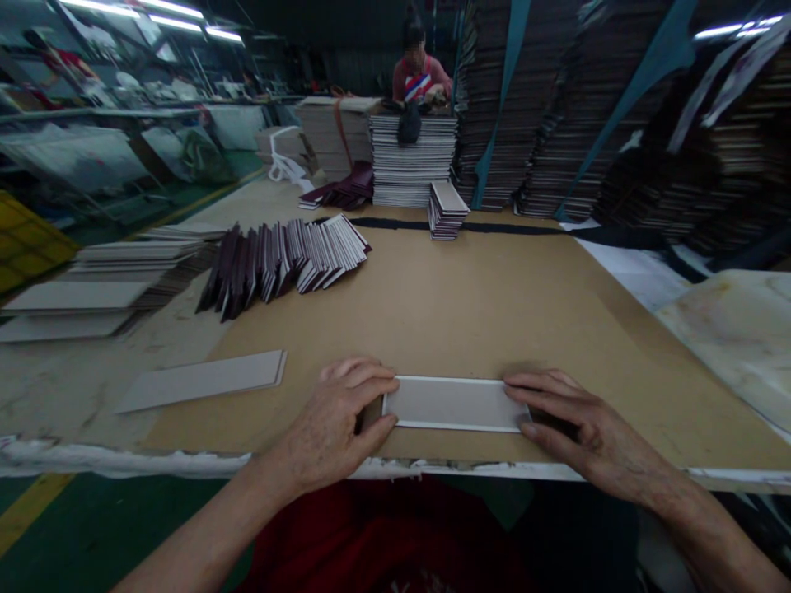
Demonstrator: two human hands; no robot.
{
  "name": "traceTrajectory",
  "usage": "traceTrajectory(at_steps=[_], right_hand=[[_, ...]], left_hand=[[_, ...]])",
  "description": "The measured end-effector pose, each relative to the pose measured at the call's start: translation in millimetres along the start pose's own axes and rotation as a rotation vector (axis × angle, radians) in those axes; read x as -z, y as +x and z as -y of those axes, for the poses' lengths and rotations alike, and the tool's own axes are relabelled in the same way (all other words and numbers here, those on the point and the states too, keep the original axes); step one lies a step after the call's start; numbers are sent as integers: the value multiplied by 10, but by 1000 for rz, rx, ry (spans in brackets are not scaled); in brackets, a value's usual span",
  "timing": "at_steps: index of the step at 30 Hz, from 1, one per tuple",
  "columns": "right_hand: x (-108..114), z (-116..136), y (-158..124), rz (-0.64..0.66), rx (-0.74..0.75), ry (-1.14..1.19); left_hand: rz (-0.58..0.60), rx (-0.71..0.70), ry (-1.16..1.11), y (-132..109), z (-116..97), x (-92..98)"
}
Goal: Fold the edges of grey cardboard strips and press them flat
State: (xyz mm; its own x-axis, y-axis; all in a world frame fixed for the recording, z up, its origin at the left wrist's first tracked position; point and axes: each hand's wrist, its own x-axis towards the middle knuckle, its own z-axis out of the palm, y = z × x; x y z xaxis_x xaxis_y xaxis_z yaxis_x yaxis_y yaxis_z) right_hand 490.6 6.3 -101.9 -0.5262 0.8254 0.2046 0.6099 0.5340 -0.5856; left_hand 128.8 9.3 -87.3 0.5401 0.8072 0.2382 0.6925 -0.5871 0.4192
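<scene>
A grey rectangular board with white edges (pixel 454 403) lies flat on the brown sheet near the table's front edge. My left hand (pixel 339 416) grips its left end, thumb at the near corner and fingers at the far corner. At the opposite end, my right hand (pixel 574 424) holds the board the same way, fingers on the far side and thumb on the near side. To the left of my left hand lie thin grey cardboard strips (pixel 207 380), one on another and slightly offset.
A leaning row of maroon-and-white boards (pixel 287 259) stands at the back left, with stacked grey sheets (pixel 92 292) beyond its left. A small board stack (pixel 448 210) sits at the back. Tall bundles (pixel 507 107) rise behind, and a person (pixel 423 78) works across the table.
</scene>
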Motion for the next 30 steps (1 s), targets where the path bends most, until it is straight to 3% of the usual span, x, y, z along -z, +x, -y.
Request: traceTrajectory(at_steps=[6, 17, 25, 30], right_hand=[[-36, 38, -48, 15, 30, -82], [-18, 120, -65, -95, 43, -127], [-181, 146, -48, 71, 204, -365], [48, -73, -171, 41, 132, -349]], left_hand=[[21, -26, 92, -16, -37, 5], [117, -93, 266, 41, -119, 32], [104, -185, 367, 9, -91, 35], [102, -185, 352, 27, -81, 59]])
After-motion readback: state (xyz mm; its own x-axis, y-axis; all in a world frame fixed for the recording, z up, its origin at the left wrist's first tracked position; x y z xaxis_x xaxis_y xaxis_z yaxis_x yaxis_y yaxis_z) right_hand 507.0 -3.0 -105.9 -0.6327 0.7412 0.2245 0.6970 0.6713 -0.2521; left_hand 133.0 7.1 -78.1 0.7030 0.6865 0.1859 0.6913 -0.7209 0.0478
